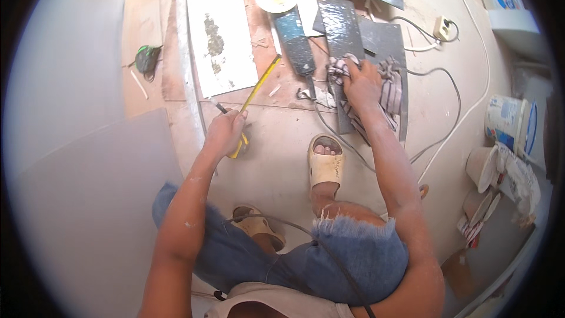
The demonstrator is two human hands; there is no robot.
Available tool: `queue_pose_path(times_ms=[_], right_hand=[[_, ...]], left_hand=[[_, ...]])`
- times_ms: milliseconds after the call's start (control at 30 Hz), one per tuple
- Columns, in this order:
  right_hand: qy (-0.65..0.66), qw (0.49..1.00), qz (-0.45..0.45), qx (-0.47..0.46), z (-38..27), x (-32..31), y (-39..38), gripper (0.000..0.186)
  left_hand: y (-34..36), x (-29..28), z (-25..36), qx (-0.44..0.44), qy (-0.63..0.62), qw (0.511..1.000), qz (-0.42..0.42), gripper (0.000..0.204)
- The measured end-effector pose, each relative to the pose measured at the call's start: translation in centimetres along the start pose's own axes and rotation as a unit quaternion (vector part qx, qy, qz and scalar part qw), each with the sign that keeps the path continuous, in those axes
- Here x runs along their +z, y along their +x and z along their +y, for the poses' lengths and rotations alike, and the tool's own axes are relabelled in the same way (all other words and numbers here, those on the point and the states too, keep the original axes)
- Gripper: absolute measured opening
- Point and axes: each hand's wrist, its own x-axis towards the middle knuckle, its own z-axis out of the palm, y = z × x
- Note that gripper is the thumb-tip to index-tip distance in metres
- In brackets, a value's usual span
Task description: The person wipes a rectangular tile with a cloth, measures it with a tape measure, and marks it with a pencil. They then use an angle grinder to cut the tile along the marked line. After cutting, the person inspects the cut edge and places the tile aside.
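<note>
Gripping one tape measure (239,146), the left hand (225,132) curls closed; the right hand (362,85), half-curled, clasps one striped cloth (391,93) above pale floor (276,162).

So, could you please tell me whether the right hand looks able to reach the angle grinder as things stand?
Probably yes: the angle grinder lies left of the right hand with nothing upright between, though it would likely need to release the striped cloth.

Yellow tape measure (238,146), left of centre, blade (262,80) pulled out, slanting to upper right. Dark pen-like stick (221,108), tilted, just left of blade. Striped cloth (392,89), crumpled, right of centre, partly over glossy dark slab (341,26).
</note>
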Motion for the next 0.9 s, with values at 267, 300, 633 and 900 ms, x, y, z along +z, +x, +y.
queue_pose_path(times_ms=[267, 300, 633, 900], right_hand=[[0.062, 0.989, -0.077, 0.107, 1.6, -1.8, -5.0, 0.044], [0.057, 0.985, -0.095, 0.13, 2.2, -2.3, -5.7, 0.045], [0.025, 0.962, -0.202, 0.184, 7.9, -8.1, -12.0, 0.03], [0.135, 0.905, -0.15, 0.375, 20.2, -16.4, -21.8, 0.03]], left_hand=[[2.1, -0.5, -2.1, -0.092, 0.095, 0.989, 0.062, 0.042], [2.3, -0.4, -1.5, -0.104, 0.104, 0.988, 0.049, 0.042], [2.1, 2.8, -4.5, -0.101, 0.202, 0.973, 0.039, 0.057], [1.3, 3.1, 4.4, 0.041, 0.24, 0.969, 0.031, 0.044]])
